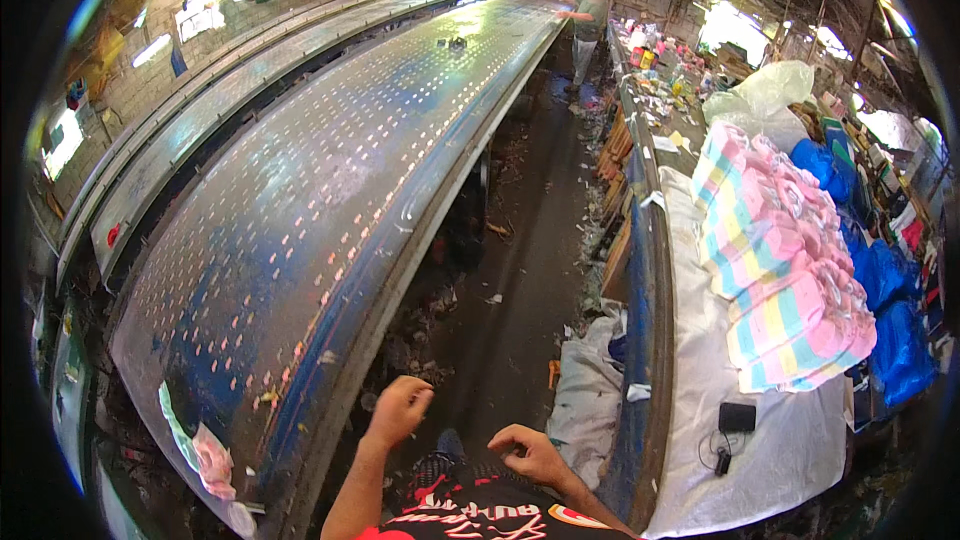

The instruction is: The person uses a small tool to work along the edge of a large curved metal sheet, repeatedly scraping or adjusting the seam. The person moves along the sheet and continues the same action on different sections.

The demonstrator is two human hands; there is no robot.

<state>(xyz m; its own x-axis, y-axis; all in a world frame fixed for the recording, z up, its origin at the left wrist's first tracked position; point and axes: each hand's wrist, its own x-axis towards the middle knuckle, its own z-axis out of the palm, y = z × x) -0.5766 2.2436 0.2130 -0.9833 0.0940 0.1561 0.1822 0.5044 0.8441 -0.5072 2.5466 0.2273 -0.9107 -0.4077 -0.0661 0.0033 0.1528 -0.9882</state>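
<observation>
The long counter [255, 240], its dark top dotted with rows of pale marks, is set to the left of the left hand [400, 410], with a gap seen between them. The left forearm is raised from the lower edge, and the hand is held up over the aisle floor [510, 310], fingers bent inward; whether they are fully closed cannot be told. The right hand [530, 450] is held lower, its forearm slanted in from the right, fingers loosely curled and thumb apart. Nothing is seen to be held or touched by either. A pink and pale green cloth [212, 462] is draped at the long counter's near end. On the right, a white sheet [700, 485] is spread beneath stacked pink striped fabric [785, 280] and a black device [738, 417]. Farther off, a person [588, 30] is seen beside the long counter.
</observation>
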